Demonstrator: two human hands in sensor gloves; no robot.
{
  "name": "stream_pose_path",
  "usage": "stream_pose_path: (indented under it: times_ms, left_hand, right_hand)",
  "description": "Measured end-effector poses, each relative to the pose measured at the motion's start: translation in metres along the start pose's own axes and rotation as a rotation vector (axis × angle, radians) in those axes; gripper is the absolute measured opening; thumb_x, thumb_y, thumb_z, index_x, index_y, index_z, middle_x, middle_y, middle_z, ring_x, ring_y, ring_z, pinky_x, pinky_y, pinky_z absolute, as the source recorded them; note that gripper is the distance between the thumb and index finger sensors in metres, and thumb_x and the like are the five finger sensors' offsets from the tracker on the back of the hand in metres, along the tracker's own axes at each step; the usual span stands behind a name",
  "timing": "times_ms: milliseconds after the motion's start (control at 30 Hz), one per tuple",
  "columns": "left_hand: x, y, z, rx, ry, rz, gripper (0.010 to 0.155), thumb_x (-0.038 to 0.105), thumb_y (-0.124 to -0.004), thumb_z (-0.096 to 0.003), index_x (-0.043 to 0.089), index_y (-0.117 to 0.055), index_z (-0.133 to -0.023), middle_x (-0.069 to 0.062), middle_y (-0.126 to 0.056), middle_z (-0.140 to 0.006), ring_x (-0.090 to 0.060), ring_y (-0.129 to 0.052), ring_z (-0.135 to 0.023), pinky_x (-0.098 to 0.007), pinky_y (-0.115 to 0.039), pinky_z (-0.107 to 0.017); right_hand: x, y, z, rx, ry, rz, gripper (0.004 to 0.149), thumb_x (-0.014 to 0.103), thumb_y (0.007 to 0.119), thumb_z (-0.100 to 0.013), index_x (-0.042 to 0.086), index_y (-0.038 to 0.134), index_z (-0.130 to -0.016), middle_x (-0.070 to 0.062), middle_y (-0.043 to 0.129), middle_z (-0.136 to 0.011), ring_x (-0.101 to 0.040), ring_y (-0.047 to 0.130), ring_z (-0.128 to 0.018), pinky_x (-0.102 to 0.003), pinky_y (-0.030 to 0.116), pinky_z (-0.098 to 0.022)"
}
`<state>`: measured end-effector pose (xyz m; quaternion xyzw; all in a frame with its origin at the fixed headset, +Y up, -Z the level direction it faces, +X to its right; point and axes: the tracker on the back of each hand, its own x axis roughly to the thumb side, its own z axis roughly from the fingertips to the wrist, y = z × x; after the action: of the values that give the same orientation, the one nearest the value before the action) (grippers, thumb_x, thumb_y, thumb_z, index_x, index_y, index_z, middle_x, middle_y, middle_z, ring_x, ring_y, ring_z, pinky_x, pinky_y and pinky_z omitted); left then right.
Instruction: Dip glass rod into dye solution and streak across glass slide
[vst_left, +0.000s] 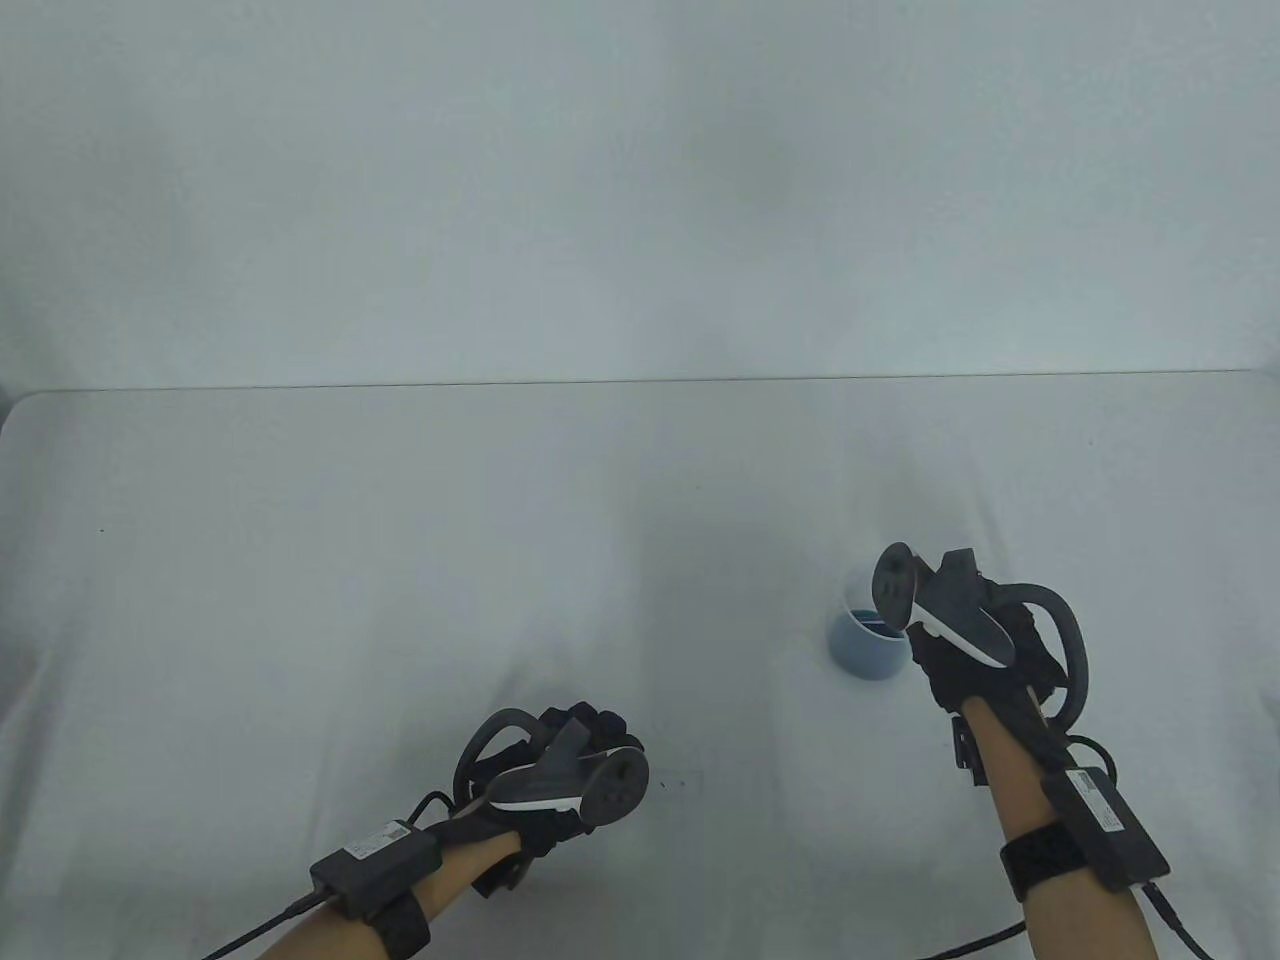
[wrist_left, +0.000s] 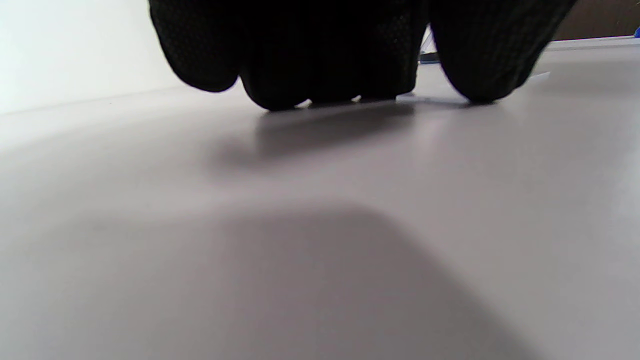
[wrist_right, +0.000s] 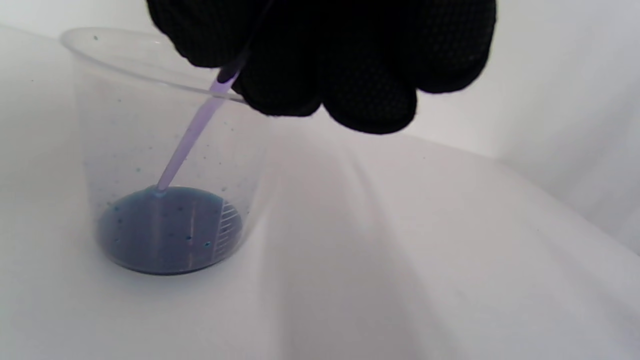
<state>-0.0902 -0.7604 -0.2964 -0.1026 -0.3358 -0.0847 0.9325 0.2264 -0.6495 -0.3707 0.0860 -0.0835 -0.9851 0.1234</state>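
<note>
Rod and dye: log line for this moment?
step: dipping | right hand holds rod tip in dye | cup upright | left hand on table

In the table view, the tracker on the right hand (vst_left: 985, 640) covers the near side of the cup (vst_left: 866, 646), at about 4 o'clock on the counter (vst_left: 400, 560). The rod is too thin to see there. In the right wrist view, the top of the rod (wrist_right: 192, 137) goes up into the black fingers (wrist_right: 320, 60) and is lost; the picture's top edge cuts the hand off. The rod's tip is hard to see inside the dark blue dye (wrist_right: 170, 230). In the left wrist view, the left hand's fingers (wrist_left: 325, 55) are cut off at the top and hide what lies under them. Small blurry things behind them are too tiny to tell.
</note>
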Motion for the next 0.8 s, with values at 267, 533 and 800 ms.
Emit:
stream_pose_path:
  times_ms: [267,533,800]
  left_hand:
    - [0.0,0.0,0.0,0.0,-0.001,-0.002,0.056,0.049,-0.076,-0.0517,0.023,-0.068,-0.101,-0.005,-0.07,-0.105,-0.033,-0.077,-0.091,-0.053,-0.066,-0.071]
    - [-0.004,0.002,0.002,-0.021,-0.001,0.036,0.06,0.052,-0.073,-0.052,0.023,-0.066,-0.104,-0.005,-0.067,-0.108,-0.033,-0.075,-0.094,-0.055,-0.064,-0.072]
    - [-0.036,0.07,0.031,0.212,0.076,0.185,0.082,0.061,-0.062,-0.0525,0.014,-0.043,-0.117,-0.017,-0.043,-0.122,-0.043,-0.058,-0.109,-0.063,-0.057,-0.075]
  right_hand:
    - [-0.002,0.001,0.002,0.015,0.0,-0.02,0.043,0.045,0.069,-0.054,0.029,0.076,-0.093,0.005,0.096,-0.073,-0.019,0.099,-0.061,-0.039,0.084,-0.049]
    - [-0.014,-0.031,0.015,-0.037,0.019,-0.07,0.061,0.055,0.062,-0.054,0.023,0.064,-0.105,-0.004,0.083,-0.1,-0.031,0.092,-0.081,-0.044,0.081,-0.054]
    - [0.008,-0.074,0.066,-0.209,-0.254,-0.371,0.078,0.065,0.048,-0.053,0.02,0.036,-0.115,-0.008,0.049,-0.123,-0.044,0.057,-0.111,-0.064,0.059,-0.072]
